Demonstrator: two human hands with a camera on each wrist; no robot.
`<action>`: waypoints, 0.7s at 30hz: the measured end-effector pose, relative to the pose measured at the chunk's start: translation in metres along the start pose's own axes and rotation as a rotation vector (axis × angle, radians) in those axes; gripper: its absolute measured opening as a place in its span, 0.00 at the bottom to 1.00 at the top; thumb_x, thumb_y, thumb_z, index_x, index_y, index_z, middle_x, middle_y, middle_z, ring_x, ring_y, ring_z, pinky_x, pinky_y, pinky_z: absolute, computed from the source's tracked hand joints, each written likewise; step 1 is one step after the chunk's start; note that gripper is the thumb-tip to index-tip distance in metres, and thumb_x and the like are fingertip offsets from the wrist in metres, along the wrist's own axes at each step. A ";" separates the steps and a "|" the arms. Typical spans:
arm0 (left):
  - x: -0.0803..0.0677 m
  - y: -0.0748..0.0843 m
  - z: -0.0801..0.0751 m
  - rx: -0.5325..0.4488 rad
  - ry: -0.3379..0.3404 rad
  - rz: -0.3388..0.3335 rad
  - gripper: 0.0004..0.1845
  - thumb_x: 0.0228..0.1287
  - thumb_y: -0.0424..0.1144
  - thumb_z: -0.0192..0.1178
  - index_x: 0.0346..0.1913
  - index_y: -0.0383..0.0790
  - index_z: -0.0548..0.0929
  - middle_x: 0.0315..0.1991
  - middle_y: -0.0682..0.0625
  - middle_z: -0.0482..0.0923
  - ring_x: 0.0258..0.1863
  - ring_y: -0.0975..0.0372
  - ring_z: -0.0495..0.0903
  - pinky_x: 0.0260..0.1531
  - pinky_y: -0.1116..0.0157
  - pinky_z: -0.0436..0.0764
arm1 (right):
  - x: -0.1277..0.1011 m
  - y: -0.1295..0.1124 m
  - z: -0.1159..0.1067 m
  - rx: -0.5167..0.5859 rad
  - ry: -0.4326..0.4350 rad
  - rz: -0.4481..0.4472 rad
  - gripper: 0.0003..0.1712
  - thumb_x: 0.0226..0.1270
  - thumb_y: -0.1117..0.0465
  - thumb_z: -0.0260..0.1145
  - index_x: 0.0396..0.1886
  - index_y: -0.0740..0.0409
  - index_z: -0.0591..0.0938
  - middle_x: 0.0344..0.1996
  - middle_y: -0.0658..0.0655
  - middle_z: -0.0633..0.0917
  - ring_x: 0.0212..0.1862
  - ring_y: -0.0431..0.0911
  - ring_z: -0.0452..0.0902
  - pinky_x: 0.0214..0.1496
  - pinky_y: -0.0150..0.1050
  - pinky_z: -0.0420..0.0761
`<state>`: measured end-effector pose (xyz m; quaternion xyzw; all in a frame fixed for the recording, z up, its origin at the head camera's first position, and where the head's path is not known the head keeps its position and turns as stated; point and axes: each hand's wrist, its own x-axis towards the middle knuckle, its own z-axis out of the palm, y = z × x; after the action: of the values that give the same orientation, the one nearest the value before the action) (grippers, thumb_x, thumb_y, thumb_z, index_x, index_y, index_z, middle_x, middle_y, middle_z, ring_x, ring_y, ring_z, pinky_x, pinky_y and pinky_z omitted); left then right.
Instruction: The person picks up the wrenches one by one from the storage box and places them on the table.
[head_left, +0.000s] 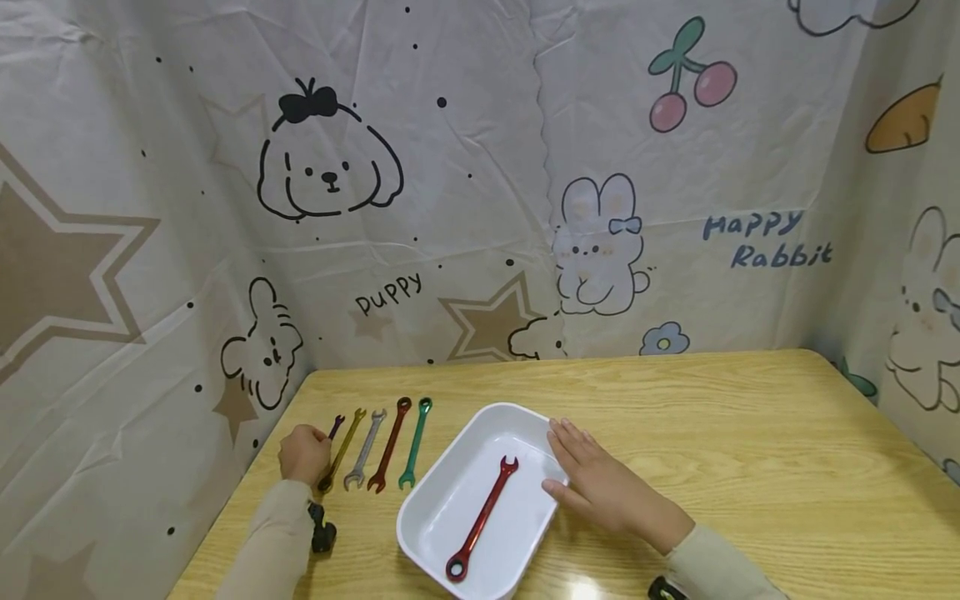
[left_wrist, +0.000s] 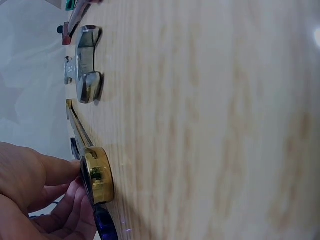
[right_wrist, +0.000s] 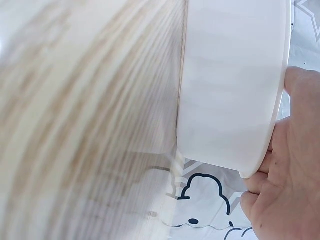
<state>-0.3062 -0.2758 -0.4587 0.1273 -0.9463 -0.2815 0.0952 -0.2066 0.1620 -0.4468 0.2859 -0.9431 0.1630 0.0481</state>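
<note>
My left hand (head_left: pixel 304 454) is at the left end of a row of combination wrenches, its fingers pinching a purple wrench (left_wrist: pixel 106 225). Only the far tip of that wrench shows past the hand in the head view. Right beside the fingers lies a gold wrench (head_left: pixel 345 450), its ring end close to them in the left wrist view. A white tray (head_left: pixel 411 508) stands in front, holding one red wrench (head_left: pixel 483 518) laid lengthwise. Along the tray's right rim rests my right hand (head_left: pixel 603 487), fingers extended, thumb and fingertips touching the edge.
Right of the gold wrench lie a silver wrench (head_left: pixel 366 450), another red wrench (head_left: pixel 391 446) and a green wrench (head_left: pixel 416 443), roughly parallel. All are on a wood-grain table (head_left: pixel 750 450). A printed cloth (head_left: pixel 480 167) hangs around the back and sides.
</note>
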 end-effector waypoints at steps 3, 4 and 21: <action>0.000 0.000 0.000 0.001 0.010 0.002 0.08 0.63 0.29 0.55 0.36 0.24 0.81 0.32 0.33 0.81 0.28 0.45 0.79 0.26 0.51 0.78 | 0.000 0.000 0.000 -0.001 0.001 0.003 0.42 0.75 0.40 0.44 0.72 0.70 0.56 0.74 0.66 0.52 0.75 0.59 0.44 0.73 0.54 0.50; 0.000 0.000 0.000 0.001 0.013 0.002 0.08 0.63 0.29 0.55 0.36 0.25 0.81 0.32 0.33 0.81 0.28 0.45 0.79 0.26 0.51 0.78 | 0.000 0.000 0.000 0.002 0.001 0.003 0.42 0.75 0.40 0.44 0.72 0.70 0.56 0.74 0.66 0.52 0.75 0.60 0.44 0.73 0.54 0.50; 0.003 -0.003 0.002 0.011 -0.002 -0.007 0.08 0.63 0.30 0.56 0.35 0.25 0.81 0.31 0.33 0.81 0.28 0.45 0.79 0.27 0.51 0.78 | 0.001 0.000 -0.001 0.010 -0.008 0.013 0.42 0.75 0.39 0.44 0.72 0.70 0.56 0.74 0.65 0.52 0.75 0.59 0.44 0.73 0.54 0.50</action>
<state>-0.3093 -0.2785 -0.4620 0.1307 -0.9475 -0.2768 0.0928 -0.2069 0.1615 -0.4460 0.2808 -0.9442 0.1668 0.0418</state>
